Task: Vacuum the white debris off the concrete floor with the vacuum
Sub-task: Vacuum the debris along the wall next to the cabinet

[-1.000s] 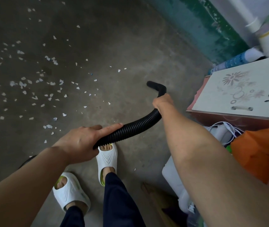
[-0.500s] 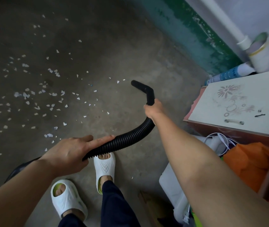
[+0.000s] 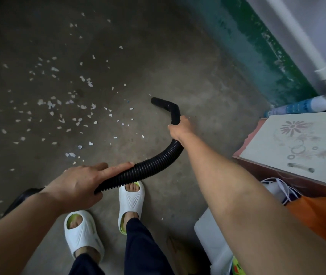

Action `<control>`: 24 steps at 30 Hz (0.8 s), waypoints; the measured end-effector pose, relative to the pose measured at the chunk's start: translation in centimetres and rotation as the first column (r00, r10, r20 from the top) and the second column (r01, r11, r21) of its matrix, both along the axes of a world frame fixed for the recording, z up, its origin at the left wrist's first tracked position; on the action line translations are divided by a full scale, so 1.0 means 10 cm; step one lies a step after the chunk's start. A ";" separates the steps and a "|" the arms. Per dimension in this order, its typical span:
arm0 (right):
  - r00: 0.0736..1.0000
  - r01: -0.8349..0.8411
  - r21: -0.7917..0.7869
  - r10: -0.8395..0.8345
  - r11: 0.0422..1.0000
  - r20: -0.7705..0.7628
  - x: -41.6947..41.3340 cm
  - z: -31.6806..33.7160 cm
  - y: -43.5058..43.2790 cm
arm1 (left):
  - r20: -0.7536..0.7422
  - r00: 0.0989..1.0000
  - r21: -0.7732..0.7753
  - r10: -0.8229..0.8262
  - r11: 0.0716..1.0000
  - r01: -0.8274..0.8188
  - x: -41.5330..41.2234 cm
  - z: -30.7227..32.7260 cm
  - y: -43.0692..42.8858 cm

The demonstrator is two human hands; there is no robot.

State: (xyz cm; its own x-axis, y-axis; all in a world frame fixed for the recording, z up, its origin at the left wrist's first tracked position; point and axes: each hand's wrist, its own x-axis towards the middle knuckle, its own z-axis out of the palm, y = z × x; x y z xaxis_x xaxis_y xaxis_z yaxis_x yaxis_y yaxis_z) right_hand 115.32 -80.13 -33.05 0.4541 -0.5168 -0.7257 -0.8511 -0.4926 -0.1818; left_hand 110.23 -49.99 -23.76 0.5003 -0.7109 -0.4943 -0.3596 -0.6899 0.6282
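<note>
A black ribbed vacuum hose [image 3: 154, 165] curves from lower left up to a bent nozzle [image 3: 165, 105] whose tip hangs just above the concrete floor [image 3: 187, 72]. My right hand [image 3: 180, 129] grips the hose just behind the nozzle bend. My left hand [image 3: 78, 184] holds the hose lower down, index finger stretched along it. White debris [image 3: 63, 114] lies scattered in several small chips to the left of the nozzle, the nearest chips a short way from its tip.
My feet in white slippers [image 3: 131, 201] stand below the hose. A white cabinet panel with flower print [image 3: 296, 143], an orange bag [image 3: 320, 213] and cables crowd the right. A green-painted wall base [image 3: 257, 48] and white pipe [image 3: 300, 36] run at the upper right.
The nozzle and my right hand have moved left and toward the debris. My left hand has kept its hold on the hose.
</note>
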 end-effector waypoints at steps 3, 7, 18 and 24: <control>1.000 -0.001 0.002 0.001 1.000 0.001 0.01 0.00 0.02 | 0.006 1.000 -0.010 0.020 1.000 -0.020 -0.03 0.00 0.02; 0.998 -0.041 -0.009 0.041 0.999 0.041 0.04 0.00 0.08 | 0.013 0.999 -0.023 0.030 0.999 -0.029 -0.07 -0.03 0.08; 0.984 0.171 0.034 -0.173 0.985 0.050 -0.15 -0.02 0.26 | 0.114 0.993 -0.091 0.009 0.996 0.002 -0.19 -0.17 0.28; 0.905 0.408 0.109 -0.417 0.906 0.081 -1.09 -0.01 0.65 | 0.163 0.976 -0.097 -0.144 0.982 0.161 -0.53 -0.13 0.76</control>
